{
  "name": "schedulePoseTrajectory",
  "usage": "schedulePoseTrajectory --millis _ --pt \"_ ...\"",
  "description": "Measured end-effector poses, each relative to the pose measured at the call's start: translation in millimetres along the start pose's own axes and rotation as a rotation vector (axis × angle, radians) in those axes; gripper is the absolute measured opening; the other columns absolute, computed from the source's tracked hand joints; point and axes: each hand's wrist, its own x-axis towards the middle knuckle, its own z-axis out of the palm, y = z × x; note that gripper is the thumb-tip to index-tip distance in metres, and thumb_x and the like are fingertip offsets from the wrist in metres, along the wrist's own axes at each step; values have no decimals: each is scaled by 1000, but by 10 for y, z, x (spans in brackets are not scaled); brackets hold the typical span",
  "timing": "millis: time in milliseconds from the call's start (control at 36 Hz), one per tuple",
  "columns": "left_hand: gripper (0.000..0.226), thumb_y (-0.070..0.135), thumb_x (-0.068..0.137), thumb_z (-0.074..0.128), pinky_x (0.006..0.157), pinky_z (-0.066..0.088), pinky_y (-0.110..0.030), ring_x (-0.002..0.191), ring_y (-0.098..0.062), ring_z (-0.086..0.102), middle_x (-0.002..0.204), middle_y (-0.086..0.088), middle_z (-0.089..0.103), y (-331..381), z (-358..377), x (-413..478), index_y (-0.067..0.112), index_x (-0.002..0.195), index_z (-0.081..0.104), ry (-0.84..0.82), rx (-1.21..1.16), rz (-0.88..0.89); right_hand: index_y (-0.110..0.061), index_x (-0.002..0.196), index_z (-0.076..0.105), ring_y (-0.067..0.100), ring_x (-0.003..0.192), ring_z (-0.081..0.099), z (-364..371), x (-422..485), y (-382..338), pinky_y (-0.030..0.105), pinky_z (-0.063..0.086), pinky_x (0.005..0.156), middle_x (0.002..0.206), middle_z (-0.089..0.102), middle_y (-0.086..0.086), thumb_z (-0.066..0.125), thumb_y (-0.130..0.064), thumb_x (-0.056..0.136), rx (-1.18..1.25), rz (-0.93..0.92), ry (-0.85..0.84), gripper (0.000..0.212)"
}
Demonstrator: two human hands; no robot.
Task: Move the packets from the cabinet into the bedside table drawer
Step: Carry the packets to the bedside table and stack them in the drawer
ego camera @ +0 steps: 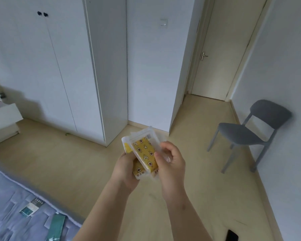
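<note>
Yellow patterned packets (143, 153) in clear wrap are stacked in front of me, above the floor. My left hand (126, 168) grips the stack from below and the left. My right hand (170, 162) pinches the right edge of the top packet. The white cabinet (59, 66) stands at the back left with its doors closed. At the far left edge is the white bedside table (2, 117) with its drawer pulled out; the drawer's inside is mostly out of view.
A grey chair (250, 133) stands against the right wall. A closed door (221, 54) is at the back right. The bed (21, 211) at the lower left carries two green-and-white packets. A dark object lies on the floor at the bottom edge.
</note>
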Motion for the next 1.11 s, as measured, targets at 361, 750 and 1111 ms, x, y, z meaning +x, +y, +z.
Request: schedulePoseTrajectory --millis 361,750,1111 --pt "41 41 97 39 75 55 -40 91 -27 71 103 -10 72 743 -51 2422 15 120 59 -111 -26 -3 -26 121 54 12 96 66 987 2368 567 18 52 66 112 65 2 66 -6 85 53 192 -7 43" --pt "20 9 87 63 65 58 -41 78 -29 71 95 -15 73 2319 -1447 4166 5 106 64 495 -47 190 -20 120 45 14 86 66 3554 3945 1015 22 54 61 101 63 0 61 -12 90 90 374 -432 35" --pt "8 9 85 67 59 55 -35 72 -25 69 83 -9 72 3838 -2954 5381 12 91 63 891 -93 374 -14 106 59 17 80 67 6196 4893 1559 25 55 61 91 67 1 54 -11 91 -82 374 -851 16"
